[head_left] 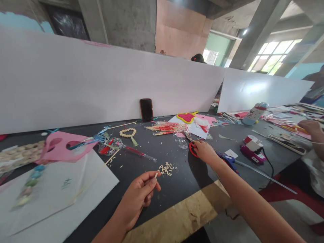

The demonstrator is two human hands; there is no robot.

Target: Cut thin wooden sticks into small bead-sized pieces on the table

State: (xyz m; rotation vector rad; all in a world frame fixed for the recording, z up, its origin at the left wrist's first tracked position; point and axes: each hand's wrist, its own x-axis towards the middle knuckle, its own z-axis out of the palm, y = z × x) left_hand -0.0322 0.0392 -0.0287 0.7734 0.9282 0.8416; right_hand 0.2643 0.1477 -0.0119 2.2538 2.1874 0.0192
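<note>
My left hand (141, 190) is closed in a pinch near the table's front edge, and the pale tip of a thin wooden stick (156, 175) shows between thumb and forefinger. Just past those fingertips lies a small heap of short cut stick pieces (167, 169). Farther right, my right hand (204, 152) reaches over the dark table (174, 189), its fingers on the red handles of a pair of scissors (191, 150). The scissor blades point away and are partly lost among plastic wrapping.
Behind the scissors lie red-and-cream sticks (167, 127). A phone (146, 109) leans against the white board (101, 84). At right are a blue glue gun (229, 163) with a long glue stick and a magenta device (253, 153). Another person's hand (310, 126) is at far right.
</note>
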